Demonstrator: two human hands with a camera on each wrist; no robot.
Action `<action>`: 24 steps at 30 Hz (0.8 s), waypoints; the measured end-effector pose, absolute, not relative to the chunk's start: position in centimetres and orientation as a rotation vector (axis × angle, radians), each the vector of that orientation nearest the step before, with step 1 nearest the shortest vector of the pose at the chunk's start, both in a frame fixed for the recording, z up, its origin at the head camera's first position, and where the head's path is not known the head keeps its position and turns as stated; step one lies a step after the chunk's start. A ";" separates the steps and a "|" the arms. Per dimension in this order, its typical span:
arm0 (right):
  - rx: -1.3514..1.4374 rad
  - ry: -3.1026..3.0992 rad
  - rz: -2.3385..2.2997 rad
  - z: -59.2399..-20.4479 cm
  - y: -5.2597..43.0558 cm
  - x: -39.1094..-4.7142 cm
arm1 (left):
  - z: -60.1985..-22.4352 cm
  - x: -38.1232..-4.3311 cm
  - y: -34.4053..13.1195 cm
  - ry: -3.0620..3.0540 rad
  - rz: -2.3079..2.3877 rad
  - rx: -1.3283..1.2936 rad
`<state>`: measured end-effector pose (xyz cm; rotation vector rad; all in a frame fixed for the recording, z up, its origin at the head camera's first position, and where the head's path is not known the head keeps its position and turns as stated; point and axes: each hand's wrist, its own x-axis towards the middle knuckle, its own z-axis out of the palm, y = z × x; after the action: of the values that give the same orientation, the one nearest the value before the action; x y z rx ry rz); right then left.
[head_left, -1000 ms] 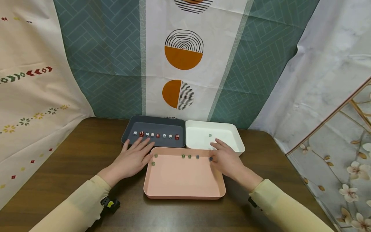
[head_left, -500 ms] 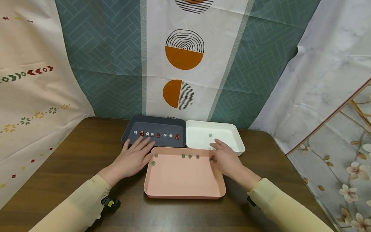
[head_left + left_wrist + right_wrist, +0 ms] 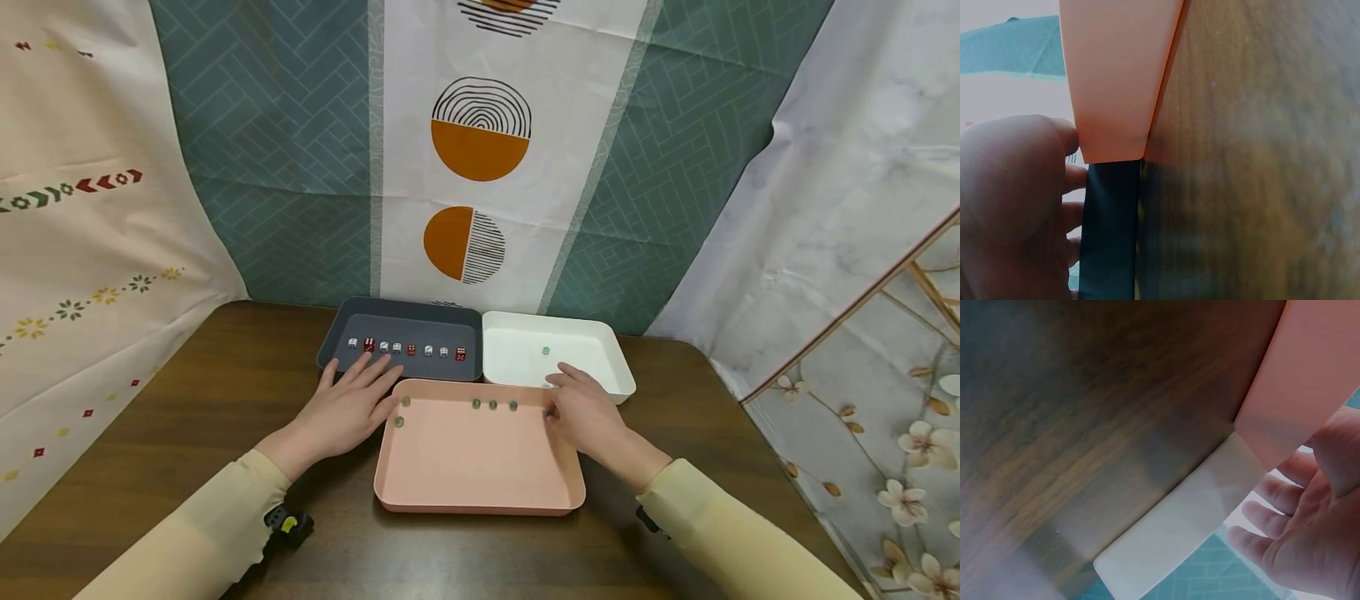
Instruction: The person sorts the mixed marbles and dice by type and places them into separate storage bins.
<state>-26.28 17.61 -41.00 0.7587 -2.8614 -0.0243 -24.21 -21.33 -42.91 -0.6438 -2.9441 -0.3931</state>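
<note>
My left hand [image 3: 341, 414] lies with fingers spread across the near rim of the dark grey tray [image 3: 341, 321], its thumb at the pink tray's left back corner. Nothing is in it. At the back right of the pink tray [image 3: 480, 467], my right hand [image 3: 588, 414] has thumb and index finger down around a blue marble [image 3: 547, 414], mostly hidden by the fingers. The other fingers reach over the white tray [image 3: 611, 358]. Along the pink tray's back sit two green marbles [image 3: 476, 404] and another blue marble [image 3: 513, 406]; more green marbles [image 3: 399, 422] lie at its left.
Several white and red dice [image 3: 412, 350] form a row in the dark grey tray. A pale green marble [image 3: 546, 351] lies in the white tray. All three trays adjoin on a brown wooden table [image 3: 187, 400]. Patterned cloth [image 3: 300, 167] hangs behind.
The blue marble at my right fingertips has become more covered by the fingers. My left hand has stayed in place. The whole head view has shifted slightly.
</note>
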 end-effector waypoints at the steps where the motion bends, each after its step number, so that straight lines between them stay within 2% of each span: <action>1: 0.759 -2.867 -0.027 -41.0 17.6 -26.3 | -42.9 -24.2 -21.3 -2.944 -0.396 -0.644; 13: 0.715 -2.879 -0.035 -41.2 17.4 -26.1 | -42.8 -24.1 -21.3 -2.941 -0.405 -0.643; 24: 0.695 -2.843 0.144 -41.3 17.7 -26.0 | -42.9 -24.1 -21.3 -2.942 -0.386 -0.639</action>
<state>-26.00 17.73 -41.27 0.6948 -2.8429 0.1440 -24.14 -21.32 -42.86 -0.6392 -2.9421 -0.3857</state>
